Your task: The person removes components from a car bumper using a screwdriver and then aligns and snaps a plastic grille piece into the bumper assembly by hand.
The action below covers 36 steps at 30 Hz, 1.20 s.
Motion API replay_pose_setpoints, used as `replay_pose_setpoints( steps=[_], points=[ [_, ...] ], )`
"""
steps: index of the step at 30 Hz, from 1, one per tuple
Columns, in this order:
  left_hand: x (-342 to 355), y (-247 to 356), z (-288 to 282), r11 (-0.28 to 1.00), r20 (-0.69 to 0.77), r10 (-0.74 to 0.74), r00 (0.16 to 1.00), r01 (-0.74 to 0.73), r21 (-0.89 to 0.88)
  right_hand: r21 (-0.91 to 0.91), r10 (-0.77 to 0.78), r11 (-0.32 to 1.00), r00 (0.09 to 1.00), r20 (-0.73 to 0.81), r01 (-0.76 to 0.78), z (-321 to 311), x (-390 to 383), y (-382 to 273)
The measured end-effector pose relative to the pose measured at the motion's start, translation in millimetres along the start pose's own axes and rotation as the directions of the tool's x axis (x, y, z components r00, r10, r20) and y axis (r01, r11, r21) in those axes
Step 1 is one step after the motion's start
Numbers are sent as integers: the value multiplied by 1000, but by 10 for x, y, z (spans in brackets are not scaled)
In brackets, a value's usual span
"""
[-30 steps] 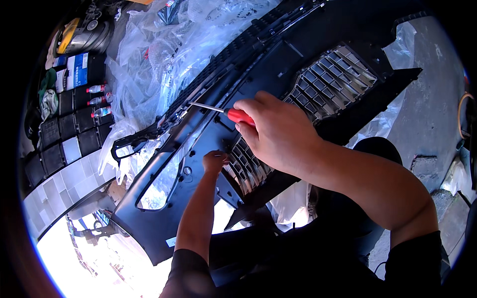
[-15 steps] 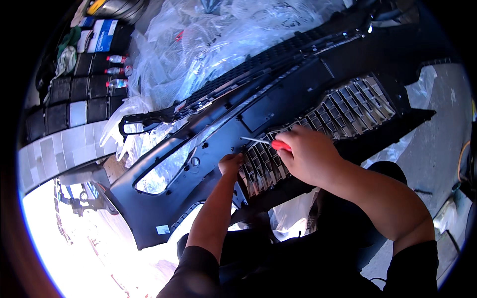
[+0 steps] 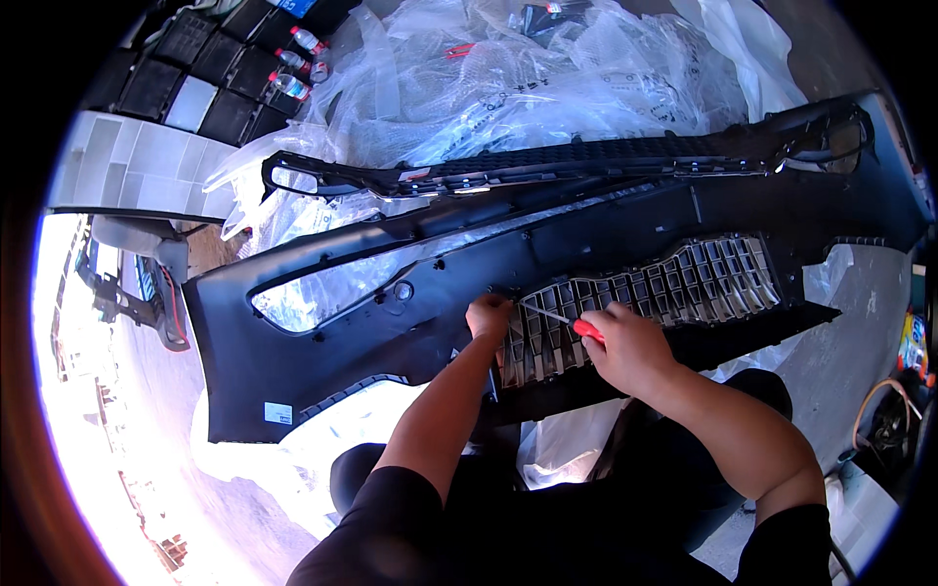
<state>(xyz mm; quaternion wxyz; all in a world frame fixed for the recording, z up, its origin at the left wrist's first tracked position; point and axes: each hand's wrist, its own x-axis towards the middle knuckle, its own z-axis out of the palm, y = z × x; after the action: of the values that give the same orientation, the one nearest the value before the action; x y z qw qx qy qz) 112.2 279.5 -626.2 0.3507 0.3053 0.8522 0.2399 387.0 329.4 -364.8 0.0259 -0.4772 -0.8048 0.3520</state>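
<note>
A large black car bumper [image 3: 362,366] lies with its inner side up in front of me, and a grille [image 3: 674,290] of metallic slats is set in its lower middle. My right hand [image 3: 625,350] is closed around the red handle of a screwdriver [image 3: 549,312]. Its thin shaft points left across the grille's upper left part, the tip close to my left hand's fingers. My left hand [image 3: 489,317] is at the grille's upper left corner, fingers curled and closed; whatever they pinch is hidden.
A long black trim piece [image 3: 576,158] lies along the bumper's far edge. Clear plastic wrapping [image 3: 469,93] is heaped beyond it. Several black boxes [image 3: 186,37] with bottles [image 3: 290,85] on them stand far left. A cable [image 3: 884,391] lies at right.
My view has turned, so the bumper now lies more level. The screwdriver tip has shifted from beyond the grille's edge to right by my left hand. Both hands remain at the grille.
</note>
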Motion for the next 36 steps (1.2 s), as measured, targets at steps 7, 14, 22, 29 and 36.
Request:
replay_pose_setpoints(
  steps=[7,14,22,29,36],
  points=[
    [-128,169,-61,999,7,47,999,-47,-11,-109,23,994,1000,-1,-23,262,117,-216],
    [-93,93,-37,995,-18,98,995,-99,-26,-208,-12,978,999,29,18,458,226,-408],
    [-67,62,21,991,-36,132,991,-133,-25,-261,-2,965,998,58,17,514,285,-511],
    [-117,103,25,990,-46,130,990,-132,-43,-339,-98,934,993,73,117,526,338,-555],
    [-79,40,10,994,-21,112,994,-112,-15,-540,-208,776,940,270,327,522,595,-919]
  ],
)
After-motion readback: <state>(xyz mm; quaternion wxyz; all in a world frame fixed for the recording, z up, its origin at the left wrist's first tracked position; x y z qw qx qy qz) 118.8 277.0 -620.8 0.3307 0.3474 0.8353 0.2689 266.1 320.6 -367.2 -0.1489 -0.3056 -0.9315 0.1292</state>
